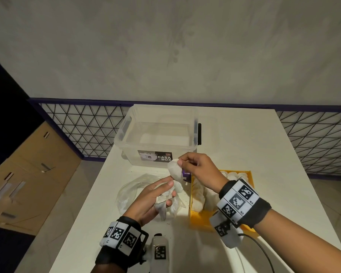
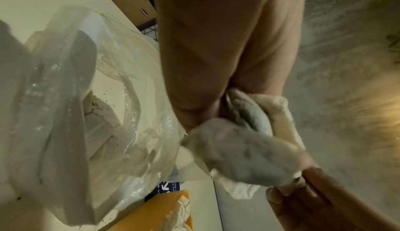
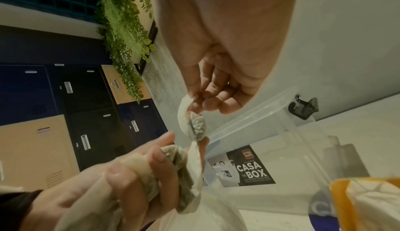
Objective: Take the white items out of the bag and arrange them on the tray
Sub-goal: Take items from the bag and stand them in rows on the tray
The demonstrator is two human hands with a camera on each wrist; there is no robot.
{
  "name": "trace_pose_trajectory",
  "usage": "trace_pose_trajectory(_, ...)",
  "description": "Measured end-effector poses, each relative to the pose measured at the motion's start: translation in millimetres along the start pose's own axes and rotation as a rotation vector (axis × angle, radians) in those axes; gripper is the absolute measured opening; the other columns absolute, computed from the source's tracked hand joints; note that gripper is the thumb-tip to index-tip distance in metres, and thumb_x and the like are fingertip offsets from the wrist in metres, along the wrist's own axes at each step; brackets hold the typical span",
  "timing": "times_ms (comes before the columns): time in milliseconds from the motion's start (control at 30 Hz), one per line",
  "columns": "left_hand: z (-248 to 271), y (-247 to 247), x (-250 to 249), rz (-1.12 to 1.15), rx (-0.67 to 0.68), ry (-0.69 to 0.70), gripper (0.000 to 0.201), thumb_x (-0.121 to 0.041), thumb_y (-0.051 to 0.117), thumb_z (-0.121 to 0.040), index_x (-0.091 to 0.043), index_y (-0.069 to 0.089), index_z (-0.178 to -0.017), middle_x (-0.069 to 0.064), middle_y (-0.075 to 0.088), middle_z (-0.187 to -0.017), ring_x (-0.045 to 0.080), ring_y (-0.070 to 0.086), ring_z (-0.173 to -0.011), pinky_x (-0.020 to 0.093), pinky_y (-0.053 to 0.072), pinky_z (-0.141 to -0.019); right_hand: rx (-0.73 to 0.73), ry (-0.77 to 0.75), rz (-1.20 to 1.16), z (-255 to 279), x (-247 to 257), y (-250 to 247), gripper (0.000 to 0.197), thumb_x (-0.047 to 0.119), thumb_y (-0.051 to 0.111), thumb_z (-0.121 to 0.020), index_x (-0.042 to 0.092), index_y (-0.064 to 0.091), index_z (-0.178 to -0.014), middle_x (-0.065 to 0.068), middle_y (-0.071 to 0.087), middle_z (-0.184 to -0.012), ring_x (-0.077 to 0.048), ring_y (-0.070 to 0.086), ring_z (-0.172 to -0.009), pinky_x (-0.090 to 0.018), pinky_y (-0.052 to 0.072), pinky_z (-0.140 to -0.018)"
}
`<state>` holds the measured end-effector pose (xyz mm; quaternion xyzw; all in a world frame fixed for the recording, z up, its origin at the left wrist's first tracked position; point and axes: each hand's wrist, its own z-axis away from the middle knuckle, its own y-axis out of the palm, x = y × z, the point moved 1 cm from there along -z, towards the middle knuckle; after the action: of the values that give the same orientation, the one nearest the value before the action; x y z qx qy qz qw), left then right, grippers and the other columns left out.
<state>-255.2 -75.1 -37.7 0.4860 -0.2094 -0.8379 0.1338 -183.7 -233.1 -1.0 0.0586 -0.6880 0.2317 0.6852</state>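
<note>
Right hand (image 1: 197, 170) pinches white item (image 1: 174, 170) above left hand (image 1: 152, 201).

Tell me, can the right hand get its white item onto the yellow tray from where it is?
Probably yes. The right hand pinches a white item above the table, the yellow tray sits just beside it, and nothing stands between them.

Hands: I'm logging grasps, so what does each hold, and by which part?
The right hand pinches one white item by its top edge. The left hand grips a bunch of white items around their middle, above the bag.
</note>
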Motion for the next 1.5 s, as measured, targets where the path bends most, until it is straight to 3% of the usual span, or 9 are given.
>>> trace_pose_trajectory(133,-3.4,0.6,-1.1,0.066,-0.003,0.007,0.025,-0.015,0.059,-0.089,-0.006,0.066,-0.11,0.01,0.056,-0.077,0.015,0.045,-0.062,0.019,0.045,-0.049,0.045,0.036,-0.083,-2.4,2.2,-1.8,0.011,0.013,0.051,-0.093,0.013,0.059,-0.085,0.003,0.057,-0.067,-0.007,0.052,-0.061,-0.02,0.044,-0.067)
trace_pose_trajectory(367,-3.4,1.4,-3.4,0.102,-0.019,0.019,0.024,-0.015,0.059,-0.086,-0.006,0.061,-0.109,0.01,0.056,-0.07,0.013,0.046,-0.05,0.019,0.045,-0.047,0.018,0.042,-0.087,-3.7,2.0,-6.0,0.007,0.011,0.05,-0.093,0.011,0.057,-0.091,0.002,0.057,-0.071,-0.002,0.053,-0.06,-0.017,0.045,-0.067)
trace_pose_trajectory(500,-2.5,2.6,-2.7,0.073,-0.03,0.019,0.016,-0.015,0.058,-0.088,-0.008,0.061,-0.102,0.009,0.055,-0.069,0.013,0.045,-0.047,0.019,0.043,-0.046,0.043,0.015,-0.03,-2.9,1.7,-7.4,0.009,0.019,0.06,-0.088,0.02,0.06,-0.096,0.001,0.057,-0.076,-0.011,0.053,-0.074,-0.025,0.045,-0.077)
trace_pose_trajectory(733,-0.2,5.0,-2.1,0.037,-0.036,0.011,0.013,-0.017,0.058,-0.09,-0.009,0.061,-0.099,0.008,0.055,-0.068,0.013,0.044,-0.047,0.019,0.043,-0.047,-0.031,0.008,0.019,-3.8,2.8,-10.6,0.006,0.016,0.066,-0.083,0.011,0.062,-0.083,-0.013,0.063,-0.079,-0.021,0.055,-0.074,-0.04,0.048,-0.077)
trace_pose_trajectory(833,-0.2,1.2,-0.6,0.019,-0.045,0.0,0.025,-0.018,0.061,-0.087,-0.006,0.062,-0.108,0.008,0.055,-0.07,0.013,0.044,-0.048,0.018,0.043,-0.048,-0.079,-0.011,0.121,0.1,4.5,-13.0,0.011,0.017,0.066,-0.083,0.007,0.063,-0.085,-0.003,0.062,-0.065,-0.017,0.056,-0.066,-0.033,0.048,-0.075)
trace_pose_trajectory(933,2.7,-5.6,2.0,-0.003,-0.071,-0.014,0.035,-0.022,0.063,-0.082,-0.011,0.065,-0.115,0.007,0.056,-0.071,0.014,0.044,-0.052,0.018,0.044,-0.051,-0.18,-0.067,0.336,4.1,8.3,-26.3,0.009,0.021,0.064,-0.085,0.012,0.064,-0.085,-0.008,0.068,-0.078,-0.02,0.061,-0.075,-0.031,0.047,-0.075)
trace_pose_trajectory(1100,4.4,-14.1,3.1,0.061,-0.101,-0.012,0.037,-0.018,0.063,-0.081,-0.008,0.065,-0.117,0.01,0.056,-0.073,0.015,0.046,-0.056,0.019,0.047,-0.052,-0.077,0.02,0.464,14.3,-5.2,-51.0,0.009,0.021,0.058,-0.089,0.012,0.059,-0.092,-0.017,0.068,-0.078,-0.028,0.062,-0.074,-0.037,0.05,-0.073)
trace_pose_trajectory(1267,5.0,-12.4,1.6,0.099,-0.089,-0.019,0.038,-0.016,0.062,-0.081,-0.006,0.063,-0.118,0.011,0.054,-0.071,0.014,0.046,-0.049,0.019,0.047,-0.048,0.108,0.177,0.623,27.9,-40.7,-59.1,0.004,0.019,0.056,-0.09,0.019,0.057,-0.094,0.004,0.059,-0.072,-0.014,0.053,-0.068,-0.021,0.038,-0.06)
trace_pose_trajectory(1500,5.0,-11.6,1.9,0.084,-0.086,-0.044,0.04,-0.018,0.062,-0.081,-0.006,0.063,-0.119,0.011,0.055,-0.072,0.014,0.046,-0.05,0.019,0.047,-0.05,0.37,0.322,0.744,36.0,-88.0,-43.5,0.011,0.014,0.053,-0.09,0.024,0.051,-0.095,0.009,0.052,-0.08,-0.015,0.048,-0.085,-0.017,0.033,-0.062)
